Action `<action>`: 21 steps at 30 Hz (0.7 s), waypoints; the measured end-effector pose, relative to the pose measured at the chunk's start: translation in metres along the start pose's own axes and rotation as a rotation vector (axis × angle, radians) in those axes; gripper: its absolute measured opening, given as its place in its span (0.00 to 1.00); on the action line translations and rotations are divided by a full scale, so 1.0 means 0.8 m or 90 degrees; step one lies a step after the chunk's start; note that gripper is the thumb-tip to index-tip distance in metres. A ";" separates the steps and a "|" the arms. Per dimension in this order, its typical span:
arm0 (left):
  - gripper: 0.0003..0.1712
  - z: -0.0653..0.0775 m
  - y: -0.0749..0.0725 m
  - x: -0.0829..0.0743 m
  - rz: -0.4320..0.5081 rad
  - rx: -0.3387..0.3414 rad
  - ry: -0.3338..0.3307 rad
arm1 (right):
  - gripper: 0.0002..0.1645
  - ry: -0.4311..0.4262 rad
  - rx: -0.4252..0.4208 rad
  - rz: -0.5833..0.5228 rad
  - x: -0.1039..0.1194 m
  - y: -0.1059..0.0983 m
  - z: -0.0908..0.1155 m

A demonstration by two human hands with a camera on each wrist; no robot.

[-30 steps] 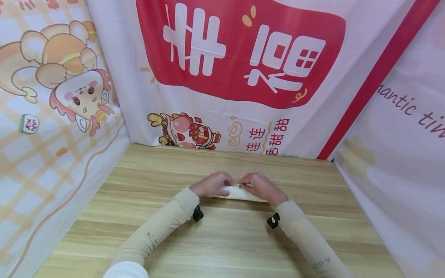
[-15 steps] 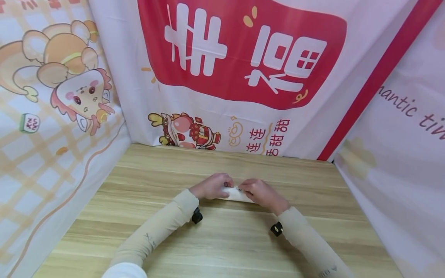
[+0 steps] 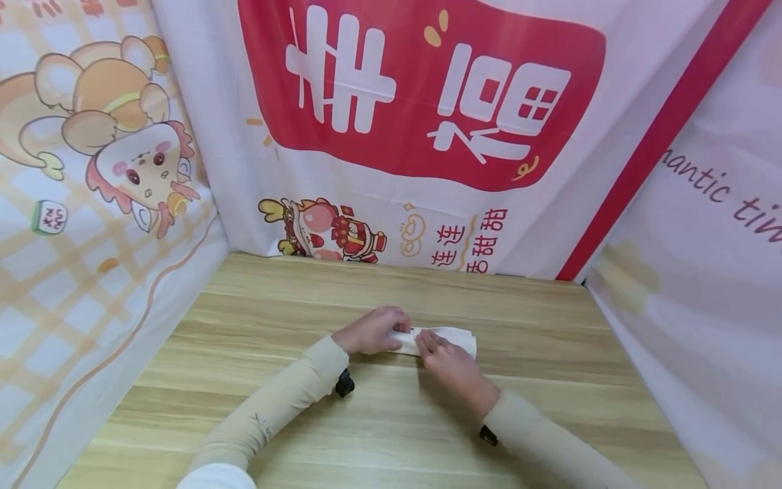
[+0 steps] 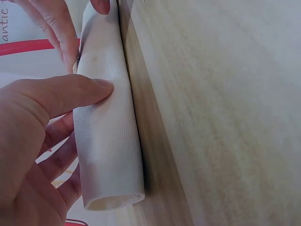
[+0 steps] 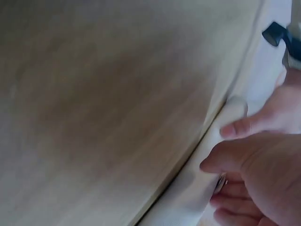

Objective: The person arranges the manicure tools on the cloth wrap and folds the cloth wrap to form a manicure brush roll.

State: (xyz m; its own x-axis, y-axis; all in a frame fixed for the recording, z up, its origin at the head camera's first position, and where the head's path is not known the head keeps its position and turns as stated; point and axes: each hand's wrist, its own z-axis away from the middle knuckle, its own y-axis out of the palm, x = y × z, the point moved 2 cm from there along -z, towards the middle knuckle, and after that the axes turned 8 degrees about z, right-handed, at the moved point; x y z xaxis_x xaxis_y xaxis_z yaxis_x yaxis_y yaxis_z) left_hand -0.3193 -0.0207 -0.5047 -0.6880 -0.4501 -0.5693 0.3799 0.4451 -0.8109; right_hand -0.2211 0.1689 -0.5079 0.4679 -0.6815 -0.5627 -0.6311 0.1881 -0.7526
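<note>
A roll of white ribbed cloth lies crosswise on the wooden table, one hollow end showing in the left wrist view. My left hand grips its left part, thumb on the near side and fingers behind. My right hand holds the roll around its middle. In the right wrist view, the thumb of the right hand lies on the cloth and its fingers bend behind. A small shiny metal piece shows beside those fingers, partly hidden; its kind is unclear.
The wood-grain table extends in front of and around the roll. Printed cloth hangings stand along the back, left and right. A small black camera sits on the left wrist.
My right hand has drawn back toward me from the roll's far edge, uncovering its right end. The left hand stays nearly in place on the cloth roll.
</note>
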 end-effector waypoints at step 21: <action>0.13 -0.002 0.009 0.001 -0.005 -0.012 0.004 | 0.25 0.116 0.146 -0.102 0.019 -0.006 -0.003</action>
State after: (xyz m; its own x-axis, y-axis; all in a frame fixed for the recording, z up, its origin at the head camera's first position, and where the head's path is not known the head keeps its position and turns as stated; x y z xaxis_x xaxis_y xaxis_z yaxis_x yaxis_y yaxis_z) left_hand -0.3182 -0.0166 -0.5107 -0.6947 -0.4494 -0.5616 0.3622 0.4560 -0.8129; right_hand -0.2128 0.1558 -0.5120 0.4182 -0.8267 -0.3765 -0.3935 0.2087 -0.8953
